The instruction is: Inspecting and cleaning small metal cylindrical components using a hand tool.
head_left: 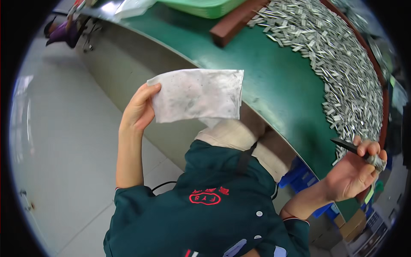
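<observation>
My left hand (140, 106) is closed on the left edge of a smudged white folded sheet, cloth or paper (197, 95), between thumb and fingers. The sheet hangs flat in front of my lap, off the table's edge, with grey stains across it. Out to the right, my right hand (349, 176) grips a slim black pointed tool (343, 144), its tip towards the table. A small crumpled greyish-white bit (376, 162) shows at those fingers; what it is I cannot make out. Close to the tool's tip lies a heap of small shiny metal pieces (342, 73).
The green-topped table (295, 111) curves from upper left to lower right. A dark red bar (233, 26) and a light green basket (205, 7) sit at its far side. Blue bins (299, 175) and a cardboard box (353, 225) stand below right. A person in purple (64, 34) is far left.
</observation>
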`<state>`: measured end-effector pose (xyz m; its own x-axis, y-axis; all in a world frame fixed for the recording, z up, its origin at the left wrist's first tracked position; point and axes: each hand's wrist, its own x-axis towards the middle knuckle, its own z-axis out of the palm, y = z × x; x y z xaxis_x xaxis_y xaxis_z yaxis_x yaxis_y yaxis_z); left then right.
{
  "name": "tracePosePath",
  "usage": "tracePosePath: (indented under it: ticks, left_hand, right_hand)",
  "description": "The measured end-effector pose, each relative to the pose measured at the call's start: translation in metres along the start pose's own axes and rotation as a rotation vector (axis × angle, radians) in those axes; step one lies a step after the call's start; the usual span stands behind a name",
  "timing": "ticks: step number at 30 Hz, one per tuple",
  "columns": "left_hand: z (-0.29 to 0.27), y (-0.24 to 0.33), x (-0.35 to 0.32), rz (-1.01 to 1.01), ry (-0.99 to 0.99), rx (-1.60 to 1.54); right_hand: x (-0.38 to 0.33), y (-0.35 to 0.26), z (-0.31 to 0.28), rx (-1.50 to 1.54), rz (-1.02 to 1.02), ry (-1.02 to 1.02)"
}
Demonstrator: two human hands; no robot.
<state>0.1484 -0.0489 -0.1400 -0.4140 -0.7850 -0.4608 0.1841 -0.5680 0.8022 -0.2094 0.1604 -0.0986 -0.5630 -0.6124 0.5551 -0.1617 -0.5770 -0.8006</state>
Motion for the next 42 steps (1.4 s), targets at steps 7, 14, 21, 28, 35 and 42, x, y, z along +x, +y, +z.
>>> tracePosePath:
  ticks: [7, 14, 21, 28, 35, 42]
  left_hand:
    - [-0.114, -0.069, 0.049, -0.058, 0.368, 0.817]
    - [-0.216, -0.15, 0.068, -0.227, 0.487, 0.595]
    - [-0.24, -0.19, 0.075, -0.083, 0.668, 0.867]
    - [-0.192, -0.209, 0.111, 0.327, 0.851, 0.886]
    - [-0.16, -0.346, 0.048, -0.131, -0.548, 1.363]
    - [-0.162, -0.296, 0.095, -0.199, -0.538, 2.215]
  right_hand:
    - [0.01, 0.01, 0.016, 0.005, 0.066, -0.082]
    - [0.019, 0.009, 0.029, -0.08, 0.081, -0.149]
    - [0.019, 0.016, 0.041, -0.164, 0.124, -0.093]
    - [0.03, 0.012, 0.053, -0.164, 0.16, -0.16]
    - [0.029, 0.013, 0.053, -0.227, 0.196, -0.253]
    - [0.022, 0.021, 0.05, -0.25, 0.283, -0.215]
